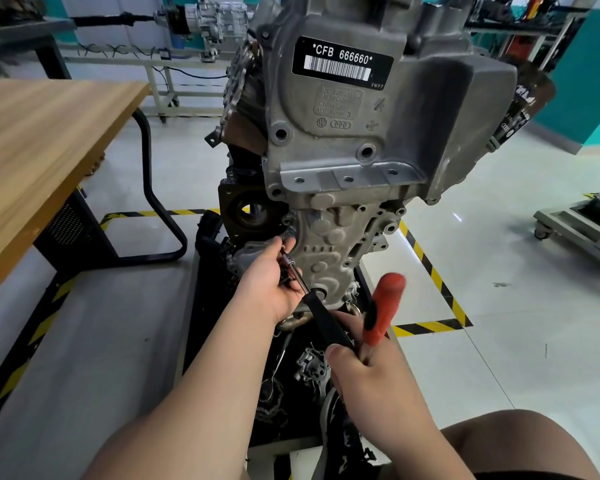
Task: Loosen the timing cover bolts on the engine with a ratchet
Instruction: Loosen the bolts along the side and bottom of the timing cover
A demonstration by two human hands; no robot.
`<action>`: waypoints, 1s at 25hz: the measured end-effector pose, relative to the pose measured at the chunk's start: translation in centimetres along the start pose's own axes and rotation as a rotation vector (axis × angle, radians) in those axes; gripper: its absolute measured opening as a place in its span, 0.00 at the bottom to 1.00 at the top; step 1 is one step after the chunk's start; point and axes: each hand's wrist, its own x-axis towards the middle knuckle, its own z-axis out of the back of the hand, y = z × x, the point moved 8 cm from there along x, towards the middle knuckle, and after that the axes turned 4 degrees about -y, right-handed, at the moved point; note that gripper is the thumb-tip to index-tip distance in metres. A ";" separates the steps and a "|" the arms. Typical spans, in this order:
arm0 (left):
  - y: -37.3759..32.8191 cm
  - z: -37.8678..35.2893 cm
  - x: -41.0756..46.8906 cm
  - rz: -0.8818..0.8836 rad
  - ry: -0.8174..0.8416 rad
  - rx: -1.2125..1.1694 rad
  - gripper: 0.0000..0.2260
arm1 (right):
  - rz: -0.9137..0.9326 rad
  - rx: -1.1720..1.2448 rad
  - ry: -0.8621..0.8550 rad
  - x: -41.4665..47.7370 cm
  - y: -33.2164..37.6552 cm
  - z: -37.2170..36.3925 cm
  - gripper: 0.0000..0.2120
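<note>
Both closed: left grip (267,280) pinches the extension (294,270), right grip (371,374) clasps the ratchet (323,317) handle

Dull grey shown by timing cover (329,244), mottled with paler patches. Black ground given to label (342,62), white lettering and white barcode stripes printed on it. Black seen on ratchet handle (328,323); bright silver on extension shaft (297,275). Orange-red, broken by black patches, seen on second tool handle (383,306). Light honey wood grain carried by table top (42,150); table frame (147,157) painted black. Pale grey-white gloss noted on floor (499,237). Diagonal yellow-and-black stripes laid along floor tape (426,263). Teal painted on wall (589,81).
</note>
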 end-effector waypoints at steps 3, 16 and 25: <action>0.1 -0.4 0.3 0.009 -0.019 0.052 0.11 | 0.062 -0.291 -0.101 -0.1 -0.6 -0.1 0.13; -7.5 -2.2 -0.1 -0.814 -0.133 1.104 0.23 | 0.017 -0.456 -0.207 0.8 0.0 -1.9 0.30; -7.6 -3.0 -0.2 -0.882 -0.094 1.223 0.19 | -0.045 -0.402 -0.198 1.2 -0.4 -1.4 0.28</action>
